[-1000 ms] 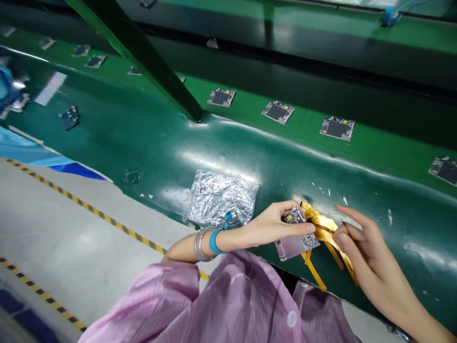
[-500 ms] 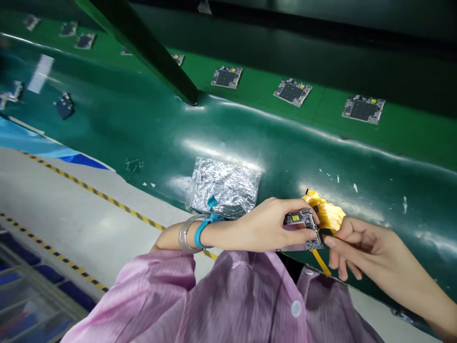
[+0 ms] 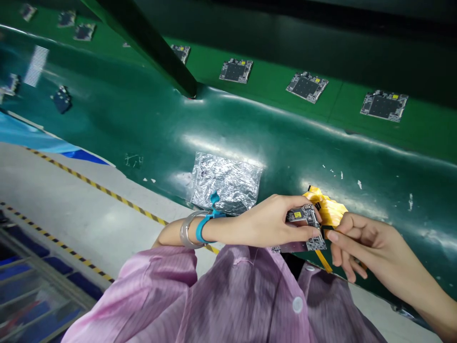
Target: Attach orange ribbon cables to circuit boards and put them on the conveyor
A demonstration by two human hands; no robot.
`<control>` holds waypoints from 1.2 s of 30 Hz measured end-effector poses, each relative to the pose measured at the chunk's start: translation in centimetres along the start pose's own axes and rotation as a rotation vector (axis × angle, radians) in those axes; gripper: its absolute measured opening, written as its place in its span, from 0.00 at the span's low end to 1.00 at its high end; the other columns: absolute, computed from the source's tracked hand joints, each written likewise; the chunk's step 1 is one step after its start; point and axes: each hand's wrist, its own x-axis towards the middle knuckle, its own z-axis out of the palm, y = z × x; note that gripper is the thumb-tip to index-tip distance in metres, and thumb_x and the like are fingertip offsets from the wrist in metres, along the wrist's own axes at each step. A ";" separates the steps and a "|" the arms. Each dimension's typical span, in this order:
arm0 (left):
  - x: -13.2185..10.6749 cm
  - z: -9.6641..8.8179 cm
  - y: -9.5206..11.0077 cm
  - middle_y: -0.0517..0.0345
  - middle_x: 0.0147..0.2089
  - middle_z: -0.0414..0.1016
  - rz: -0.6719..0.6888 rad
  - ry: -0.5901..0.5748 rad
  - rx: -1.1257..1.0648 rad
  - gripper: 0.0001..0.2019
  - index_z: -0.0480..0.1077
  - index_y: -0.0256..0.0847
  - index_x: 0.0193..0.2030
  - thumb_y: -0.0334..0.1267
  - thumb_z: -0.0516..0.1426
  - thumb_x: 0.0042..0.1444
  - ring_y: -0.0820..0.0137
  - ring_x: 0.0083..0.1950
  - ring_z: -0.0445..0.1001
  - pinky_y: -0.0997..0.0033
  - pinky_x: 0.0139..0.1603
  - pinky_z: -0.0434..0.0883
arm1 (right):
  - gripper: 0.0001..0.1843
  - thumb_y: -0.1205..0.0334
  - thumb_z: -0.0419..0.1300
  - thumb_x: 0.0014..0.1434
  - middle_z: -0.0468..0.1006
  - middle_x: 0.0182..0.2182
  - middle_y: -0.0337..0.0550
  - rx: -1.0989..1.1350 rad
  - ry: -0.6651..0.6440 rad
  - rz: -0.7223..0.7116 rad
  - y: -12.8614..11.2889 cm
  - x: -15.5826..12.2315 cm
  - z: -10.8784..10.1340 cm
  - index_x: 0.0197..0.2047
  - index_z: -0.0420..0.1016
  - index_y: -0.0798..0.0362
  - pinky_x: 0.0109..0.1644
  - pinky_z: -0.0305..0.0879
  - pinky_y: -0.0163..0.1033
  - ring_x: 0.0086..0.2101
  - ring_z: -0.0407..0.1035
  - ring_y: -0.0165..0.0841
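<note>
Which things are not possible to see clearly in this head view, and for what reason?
Head view:
- Held circuit board: partly covered by the left hand.
- Black piece in the right hand: too small to tell whether it is joined to that board.
- Rear board: its left side is hidden by the green post.
- Small parts at far left: blurred, partly cut off by the picture's edge.

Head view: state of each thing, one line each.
Left hand, gripping board
Board, held, partly covered
Right hand, pinching cable tip
Cable tip, at board's edge, connection unclear
Yellow cables, bunched
Silver bag, lying, creased
Band, around left wrist
Bangle, around left wrist
Back boards, lying apart
</note>
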 end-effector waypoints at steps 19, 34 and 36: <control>1.0 0.5 -0.3 0.67 0.29 0.57 -0.030 -0.011 0.024 0.13 0.63 0.39 0.30 0.43 0.62 0.55 0.76 0.31 0.56 0.74 0.29 0.56 | 0.16 0.50 0.68 0.61 0.83 0.27 0.43 0.039 -0.182 0.143 0.1 0.6 -0.5 0.33 0.74 0.53 0.26 0.73 0.34 0.22 0.77 0.31; 6.2 0.8 1.8 0.59 0.35 0.74 0.107 0.119 0.277 0.20 0.70 0.40 0.43 0.54 0.48 0.70 0.71 0.35 0.71 0.70 0.38 0.68 | 0.17 0.44 0.66 0.60 0.79 0.30 0.39 -0.280 0.203 -0.160 2.0 0.9 -3.0 0.34 0.79 0.51 0.37 0.68 0.36 0.32 0.72 0.34; 9.9 -0.8 3.1 0.51 0.49 0.78 0.265 0.224 0.454 0.19 0.69 0.39 0.52 0.53 0.50 0.70 0.65 0.48 0.76 0.66 0.51 0.71 | 0.19 0.43 0.66 0.58 0.77 0.28 0.39 -0.278 0.316 -0.211 2.3 1.0 -4.1 0.33 0.79 0.51 0.36 0.66 0.35 0.30 0.71 0.33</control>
